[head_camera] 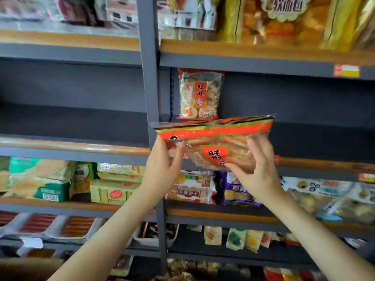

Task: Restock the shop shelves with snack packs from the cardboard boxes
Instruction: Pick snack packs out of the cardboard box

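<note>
The left hand (pixel 162 159) gripped the left end of a rice cracker pack (pixel 215 142), thumb on its face, while the right hand (pixel 256 171) grasped its lower right corner with fingers spread over the clear film. The pack was a transparent bag of pale round crackers with a red and gold top band and a red label with black characters. It was held level in the air, just in front of the wooden lip of the middle shelf (pixel 316 162). Behind it, a matching pack (pixel 199 94) stood upright at the shelf's left end, beside the grey upright post (pixel 149 78). To the right of that pack the shelf bay lay dark and open. The corner of a cardboard box (pixel 26 268) showed at lower left.
</note>
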{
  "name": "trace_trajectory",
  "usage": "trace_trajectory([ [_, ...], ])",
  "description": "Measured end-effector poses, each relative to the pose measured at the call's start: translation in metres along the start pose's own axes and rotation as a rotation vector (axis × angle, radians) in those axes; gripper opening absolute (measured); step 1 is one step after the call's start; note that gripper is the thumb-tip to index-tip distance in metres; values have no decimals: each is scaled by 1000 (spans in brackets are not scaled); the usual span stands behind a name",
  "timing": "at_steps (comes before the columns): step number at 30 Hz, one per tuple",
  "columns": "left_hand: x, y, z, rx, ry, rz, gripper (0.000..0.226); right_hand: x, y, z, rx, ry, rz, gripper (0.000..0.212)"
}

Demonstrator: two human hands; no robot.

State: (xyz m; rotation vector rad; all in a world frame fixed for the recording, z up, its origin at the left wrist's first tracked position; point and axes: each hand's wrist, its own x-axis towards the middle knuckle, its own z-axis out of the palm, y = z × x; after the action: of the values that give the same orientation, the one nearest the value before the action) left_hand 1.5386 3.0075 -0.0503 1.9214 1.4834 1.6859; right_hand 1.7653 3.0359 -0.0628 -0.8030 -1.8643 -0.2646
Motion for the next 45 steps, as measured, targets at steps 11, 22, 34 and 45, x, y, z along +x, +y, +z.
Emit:
trace_trajectory([
  [11,69,-35,0,945,270,768,34,80,77,35,-106,-89,-137,75],
  [22,127,-53,33,1497,93,571,31,134,184,143,28,-560,337,116],
  [34,127,-56,36,1465,276,563,33,155,187,194,228,-691,310,126],
  [45,127,-59,34,1541,128,603,21,153,130,190,-465,-558,-134,110],
])
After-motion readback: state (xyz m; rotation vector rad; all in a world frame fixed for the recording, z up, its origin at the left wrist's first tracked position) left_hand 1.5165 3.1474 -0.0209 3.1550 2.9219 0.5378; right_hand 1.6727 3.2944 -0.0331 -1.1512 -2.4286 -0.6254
